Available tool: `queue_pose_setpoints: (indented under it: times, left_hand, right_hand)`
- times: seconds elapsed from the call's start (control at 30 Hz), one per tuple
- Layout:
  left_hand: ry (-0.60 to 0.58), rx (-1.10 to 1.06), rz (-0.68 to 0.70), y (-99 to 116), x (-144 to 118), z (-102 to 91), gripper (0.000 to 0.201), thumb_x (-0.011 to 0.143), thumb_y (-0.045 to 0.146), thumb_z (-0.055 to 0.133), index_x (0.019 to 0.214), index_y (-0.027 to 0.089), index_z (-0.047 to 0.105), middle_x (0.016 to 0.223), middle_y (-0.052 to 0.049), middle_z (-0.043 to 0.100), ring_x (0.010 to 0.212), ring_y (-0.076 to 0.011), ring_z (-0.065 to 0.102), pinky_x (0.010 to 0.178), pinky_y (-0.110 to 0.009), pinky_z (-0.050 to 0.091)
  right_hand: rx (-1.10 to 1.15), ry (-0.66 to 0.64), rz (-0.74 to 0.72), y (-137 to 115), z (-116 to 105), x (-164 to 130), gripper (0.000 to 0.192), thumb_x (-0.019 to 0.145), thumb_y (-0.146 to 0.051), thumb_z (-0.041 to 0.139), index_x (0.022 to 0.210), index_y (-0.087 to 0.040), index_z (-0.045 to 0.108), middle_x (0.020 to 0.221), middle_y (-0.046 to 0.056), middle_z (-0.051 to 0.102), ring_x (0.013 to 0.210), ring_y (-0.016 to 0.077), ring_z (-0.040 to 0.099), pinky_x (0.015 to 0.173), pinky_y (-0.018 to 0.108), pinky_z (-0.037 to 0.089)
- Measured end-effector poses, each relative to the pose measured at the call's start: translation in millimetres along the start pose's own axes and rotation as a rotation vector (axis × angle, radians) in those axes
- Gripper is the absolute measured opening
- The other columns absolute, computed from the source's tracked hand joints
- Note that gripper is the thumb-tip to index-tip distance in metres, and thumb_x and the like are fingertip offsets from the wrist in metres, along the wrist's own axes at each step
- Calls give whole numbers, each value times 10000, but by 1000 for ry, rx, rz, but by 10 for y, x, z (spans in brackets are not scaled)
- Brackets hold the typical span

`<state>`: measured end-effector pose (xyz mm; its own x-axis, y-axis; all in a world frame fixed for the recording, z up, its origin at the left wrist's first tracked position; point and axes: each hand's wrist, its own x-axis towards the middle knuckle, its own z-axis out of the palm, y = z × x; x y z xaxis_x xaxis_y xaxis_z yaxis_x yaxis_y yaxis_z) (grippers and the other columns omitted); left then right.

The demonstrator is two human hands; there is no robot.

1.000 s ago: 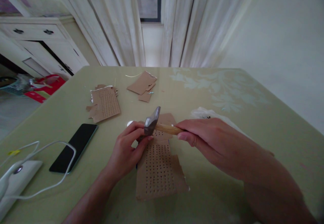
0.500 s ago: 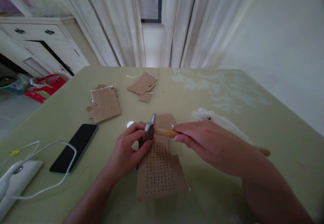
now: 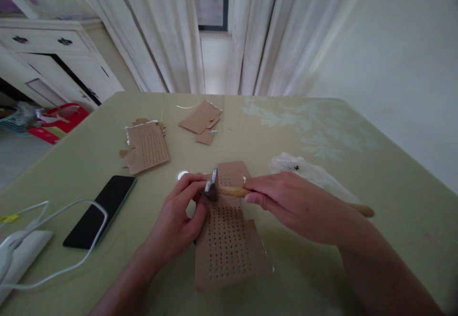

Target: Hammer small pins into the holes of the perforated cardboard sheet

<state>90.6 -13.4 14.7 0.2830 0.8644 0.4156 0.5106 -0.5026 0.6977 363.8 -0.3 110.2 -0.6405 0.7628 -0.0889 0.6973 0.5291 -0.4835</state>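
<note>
My right hand (image 3: 291, 201) is closed round the wooden handle of a hammer (image 3: 232, 191), whose end sticks out behind the wrist. The metal head covers the fingertips of my left hand (image 3: 182, 216). That hand is closed in a pinch over the upper left of a cardboard piece (image 3: 229, 244), and what it pinches is hidden by the hammer head. Rows of small punched holes cross the cardboard, which has a stepped right edge. A bit of blue shows under its left edge.
Another perforated cardboard piece (image 3: 148, 147) and cardboard scraps (image 3: 202, 118) lie farther back on the table (image 3: 272, 130). At left are a black phone (image 3: 100, 211), a white power strip (image 3: 26, 254) and a looping white cable (image 3: 86, 258). A clear plastic bag (image 3: 318, 175) lies beyond my right hand.
The hammer head has dropped slightly and tilted at my left fingertips. My left thumb has drawn back a little to the left. The whole view has shifted slightly.
</note>
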Motion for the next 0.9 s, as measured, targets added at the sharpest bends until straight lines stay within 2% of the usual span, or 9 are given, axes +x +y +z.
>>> queue_pose_setpoints:
  times: [0.13,0.27,0.37,0.47,0.57,0.63,0.7,0.8,0.9]
  left_hand:
    - [-4,-7,-2,-21,-12,9,163,1007,98,568,954,205,679,1152,-75,676,907,-162,681,815,-284,607]
    - [-16,-18,-17,-27,-26,17,156,995,91,577,926,210,651,1182,-74,670,950,-169,696,851,-298,607]
    - [-15,-49,-44,-34,-28,-5,163,1033,143,581,1069,221,719,1210,-85,673,954,-178,698,845,-312,612]
    - [60,-40,-107,-99,-8,-106,250,1079,262,603,1284,254,747,1304,-93,671,820,-145,647,733,-294,583]
    - [115,116,-226,-253,12,-278,246,1053,409,660,1195,256,791,1136,-59,731,660,-139,560,591,-290,471]
    - [21,249,-306,-386,3,-386,250,1000,466,681,1035,253,808,929,-35,756,629,-170,579,597,-310,441]
    - [-116,354,-367,-509,-27,-454,247,946,481,693,917,257,793,830,-35,773,653,-212,641,629,-328,440]
    - [-256,461,-439,-630,-80,-470,212,913,455,700,873,256,762,843,-55,801,742,-262,712,668,-342,446]
    - [-319,507,-487,-678,-100,-424,181,936,396,653,900,248,751,893,-75,799,821,-289,735,721,-366,462]
  right_hand:
    - [62,71,-16,0,-25,-27,350,1214,-342,498,1012,-203,747,947,45,815,823,217,711,748,344,419]
    - [3,14,28,-2,5,-5,320,1200,-289,517,1022,-187,763,979,68,829,859,237,731,774,359,434]
    - [16,29,12,1,-12,-8,322,1193,-295,519,1054,-184,788,994,85,838,860,239,732,767,361,444]
    - [66,87,17,20,-82,-49,368,1201,-345,490,997,-204,763,918,55,806,779,208,686,719,343,429]
    - [60,106,48,59,-127,-74,374,1205,-368,468,1005,-214,744,902,44,783,780,209,669,724,345,423]
    - [31,99,59,84,-121,-69,379,1205,-374,462,1017,-212,749,913,54,785,802,222,674,737,355,425]
    - [3,86,51,97,-102,-56,389,1206,-373,458,1018,-206,755,936,66,794,821,232,683,749,362,427]
    - [-9,72,26,95,-81,-44,393,1210,-363,453,1033,-197,763,945,69,802,804,226,683,740,359,421]
    - [1,66,29,85,-83,-50,381,1212,-367,467,1055,-196,769,943,60,805,795,218,686,734,352,418]
